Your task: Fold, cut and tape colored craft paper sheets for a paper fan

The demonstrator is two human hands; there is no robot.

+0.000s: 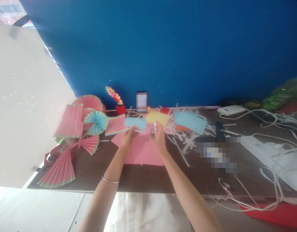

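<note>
My left hand (129, 137) is pinched at the lower edge of a light blue sheet of paper (136, 122), where a thin white paper strip (140, 131) runs toward the right. To its right, my right hand (159, 138) has its fingers curled around something small and greyish, too blurred to name. Beneath both hands lie pink paper sheets (145, 151). A yellow sheet (158, 118) is just beyond my right hand. Left of the blue sheet lies a pink sheet with striped edges (115, 125).
Pleated paper fans (58, 170) crowd the table's left side. A phone (141, 101) leans on the blue wall beside a red holder (120, 109). Loose white strips (188, 141) and a larger blue sheet (190, 121) lie right; beyond are a white power strip (257, 151) and cables.
</note>
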